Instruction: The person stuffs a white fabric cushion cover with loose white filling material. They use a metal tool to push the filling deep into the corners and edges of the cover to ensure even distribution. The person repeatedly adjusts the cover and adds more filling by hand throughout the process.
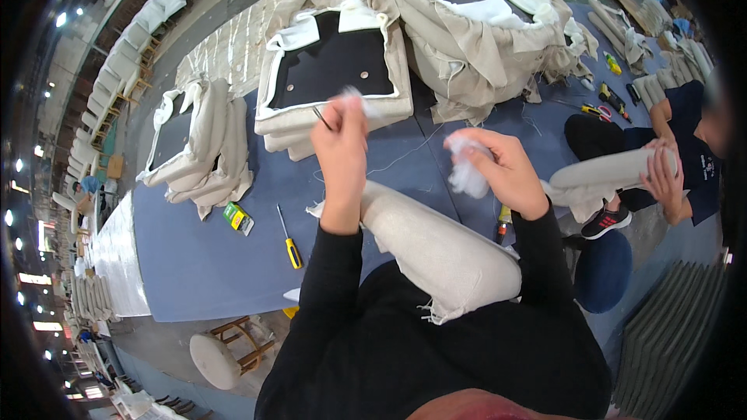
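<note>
We found stuffing in hand: the left hand [340, 157] pinched a thin tool [321, 117], the right hand [498, 171] clamped a wad [467, 173] above the bolster [436, 241] across the lap. Feeding the wad in called for a steady push.

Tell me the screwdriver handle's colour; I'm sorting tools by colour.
Yellow. The screwdriver lies on the blue table, clearest in the head view.

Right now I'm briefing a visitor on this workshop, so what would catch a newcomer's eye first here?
In the centre, the left hand pinches a thin dark tool with a wisp of white stuffing, while the right hand grips a wad of white filling above a long beige cushion roll on the lap. Behind them, beige upholstered covers lie heaped on the blue table. At right, another person handles a similar roll.
</note>
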The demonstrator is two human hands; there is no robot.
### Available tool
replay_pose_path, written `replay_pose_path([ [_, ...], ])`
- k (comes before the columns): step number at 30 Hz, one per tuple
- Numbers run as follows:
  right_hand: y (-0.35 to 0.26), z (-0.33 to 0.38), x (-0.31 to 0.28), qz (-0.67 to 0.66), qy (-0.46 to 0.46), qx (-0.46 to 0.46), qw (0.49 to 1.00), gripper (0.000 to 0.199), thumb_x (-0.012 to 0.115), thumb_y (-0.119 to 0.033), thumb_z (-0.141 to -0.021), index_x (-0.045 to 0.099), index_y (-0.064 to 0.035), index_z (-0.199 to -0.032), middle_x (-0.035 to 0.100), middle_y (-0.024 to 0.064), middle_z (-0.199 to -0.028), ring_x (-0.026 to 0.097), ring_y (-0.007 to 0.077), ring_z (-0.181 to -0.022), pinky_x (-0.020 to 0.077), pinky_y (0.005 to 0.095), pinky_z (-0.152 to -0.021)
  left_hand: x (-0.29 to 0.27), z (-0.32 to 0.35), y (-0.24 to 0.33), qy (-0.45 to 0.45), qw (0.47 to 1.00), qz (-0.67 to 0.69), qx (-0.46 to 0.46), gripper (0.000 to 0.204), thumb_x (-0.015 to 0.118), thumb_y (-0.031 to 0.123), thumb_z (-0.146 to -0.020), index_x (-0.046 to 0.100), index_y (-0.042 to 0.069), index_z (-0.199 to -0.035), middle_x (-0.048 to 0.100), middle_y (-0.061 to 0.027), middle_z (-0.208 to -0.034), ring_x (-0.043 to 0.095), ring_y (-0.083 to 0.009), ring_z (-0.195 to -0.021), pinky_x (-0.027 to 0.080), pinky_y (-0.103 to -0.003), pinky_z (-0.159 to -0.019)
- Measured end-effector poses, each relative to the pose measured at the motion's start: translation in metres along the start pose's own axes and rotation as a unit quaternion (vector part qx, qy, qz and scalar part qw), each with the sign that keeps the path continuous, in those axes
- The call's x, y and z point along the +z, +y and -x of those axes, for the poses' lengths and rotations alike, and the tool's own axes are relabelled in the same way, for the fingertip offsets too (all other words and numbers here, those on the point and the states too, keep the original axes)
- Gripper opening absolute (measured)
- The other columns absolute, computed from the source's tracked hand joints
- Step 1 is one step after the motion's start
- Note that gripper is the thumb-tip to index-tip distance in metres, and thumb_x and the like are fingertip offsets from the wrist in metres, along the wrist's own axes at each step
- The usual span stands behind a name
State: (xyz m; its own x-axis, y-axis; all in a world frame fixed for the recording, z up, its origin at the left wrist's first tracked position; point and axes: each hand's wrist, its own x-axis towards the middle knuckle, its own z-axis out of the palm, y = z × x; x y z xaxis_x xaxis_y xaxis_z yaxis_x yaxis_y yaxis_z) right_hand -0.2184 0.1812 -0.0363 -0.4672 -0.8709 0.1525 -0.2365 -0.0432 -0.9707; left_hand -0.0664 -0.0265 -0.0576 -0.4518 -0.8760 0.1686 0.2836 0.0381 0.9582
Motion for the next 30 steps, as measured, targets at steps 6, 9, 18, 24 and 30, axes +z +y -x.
replay_pose_path([
  [6, -0.002, 0.019, -0.015, -0.001, 0.018, 0.046, 0.999, 0.024, 0.061, -0.017, -0.109, 0.074, -0.0023, -0.122, 0.074, 0.0042, -0.095, 0.063, 0.0077, -0.089, 0.0519, 0.0271, -0.081, 0.008, 0.073, 0.033, -0.118, 0.973, -0.185, 0.071, 0.012, 0.076, 0.007, -0.098, 0.078, -0.002, -0.106, 0.073, -0.0023, -0.084, 0.055, -0.0044, -0.069, 0.045, -0.022, -0.061],
  [9, -0.02, 0.022, 0.004, 0.031, -0.006, 0.003, 0.999, 0.023, 0.065, -0.019, -0.107, 0.074, -0.0009, -0.119, 0.073, 0.0056, -0.083, 0.064, 0.0086, -0.078, 0.0534, 0.0293, -0.074, 0.029, 0.063, 0.062, -0.165, 0.96, -0.214, 0.067, 0.012, 0.077, 0.006, -0.097, 0.078, -0.002, -0.105, 0.075, -0.0063, -0.085, 0.057, -0.0069, -0.069, 0.048, -0.025, -0.062],
  [18, 0.001, 0.008, 0.008, -0.029, 0.07, -0.012, 0.997, 0.028, 0.063, -0.025, -0.11, 0.073, 0.0009, -0.111, 0.072, 0.0019, -0.082, 0.062, 0.0066, -0.077, 0.052, 0.0275, -0.071, 0.043, 0.04, 0.031, -0.174, 0.938, -0.26, 0.147, 0.022, 0.072, 0.004, -0.093, 0.077, 0.006, -0.115, 0.078, -0.0143, -0.099, 0.074, -0.0258, -0.077, 0.057, -0.033, -0.072],
  [24, 0.01, -0.003, 0.01, -0.145, 0.072, 0.011, 0.987, 0.042, 0.055, -0.036, -0.115, 0.075, 0.0, -0.108, 0.069, -0.0005, -0.084, 0.059, 0.005, -0.074, 0.0474, 0.0242, -0.067, 0.054, 0.035, 0.035, -0.222, 0.918, -0.269, 0.188, 0.022, 0.078, 0.007, -0.091, 0.08, 0.006, -0.113, 0.079, -0.0101, -0.096, 0.068, -0.0185, -0.07, 0.052, -0.03, -0.063],
  [30, 0.006, 0.0, 0.007, -0.083, 0.046, 0.035, 0.995, 0.053, 0.052, -0.041, -0.115, 0.075, 0.0003, -0.093, 0.068, 0.0015, -0.076, 0.059, 0.0071, -0.068, 0.0474, 0.0256, -0.063, 0.06, 0.028, 0.02, -0.258, 0.906, -0.237, 0.237, 0.011, 0.078, 0.005, -0.093, 0.078, 0.003, -0.104, 0.074, -0.0072, -0.084, 0.061, -0.0139, -0.064, 0.047, -0.027, -0.059],
])
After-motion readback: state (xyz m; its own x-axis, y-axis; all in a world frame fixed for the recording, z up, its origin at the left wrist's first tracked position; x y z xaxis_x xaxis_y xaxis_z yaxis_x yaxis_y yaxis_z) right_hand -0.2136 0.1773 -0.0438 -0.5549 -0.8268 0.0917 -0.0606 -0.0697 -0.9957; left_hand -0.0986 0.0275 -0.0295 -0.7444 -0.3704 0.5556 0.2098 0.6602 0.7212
